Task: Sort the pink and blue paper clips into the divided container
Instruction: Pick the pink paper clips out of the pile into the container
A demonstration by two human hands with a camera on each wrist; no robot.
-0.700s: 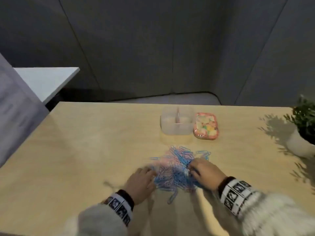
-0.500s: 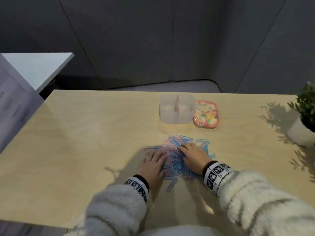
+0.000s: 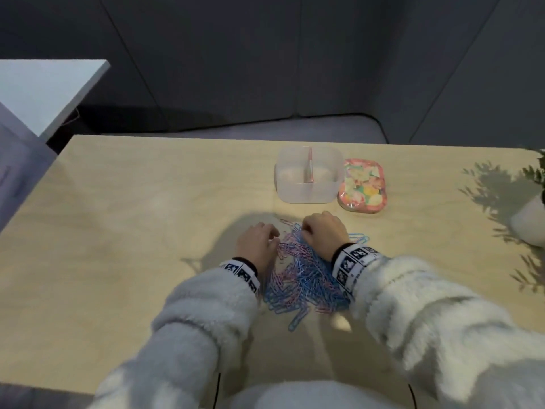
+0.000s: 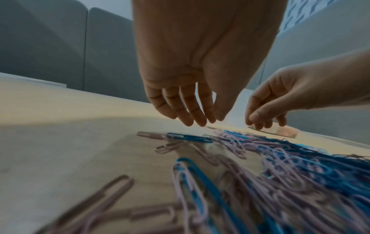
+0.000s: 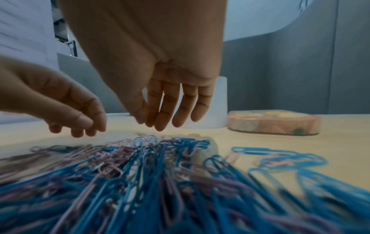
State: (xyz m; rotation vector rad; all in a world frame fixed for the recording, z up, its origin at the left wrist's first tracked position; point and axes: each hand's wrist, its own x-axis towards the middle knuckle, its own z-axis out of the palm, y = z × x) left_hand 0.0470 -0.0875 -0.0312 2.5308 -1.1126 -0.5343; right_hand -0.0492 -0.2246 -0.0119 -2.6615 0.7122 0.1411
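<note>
Both hands hover over far edge of mixed pink/blue clip pile (image 3: pixel 300 278), near-centre of table (image 3: pixel 147 231). Left hand (image 3: pixel 258 243) fingers loose, holds nothing; right hand (image 3: pixel 323 231) fingers hang relaxed, also nothing held. Divided container (image 3: pixel 308 174) sits beyond pile, no clips visible inside. Risks: clips are tangled, so a pinch prob lifts several colours at once → wrong compartment; loose strays at right (image 3: pixel 358 236) may get missed
</note>
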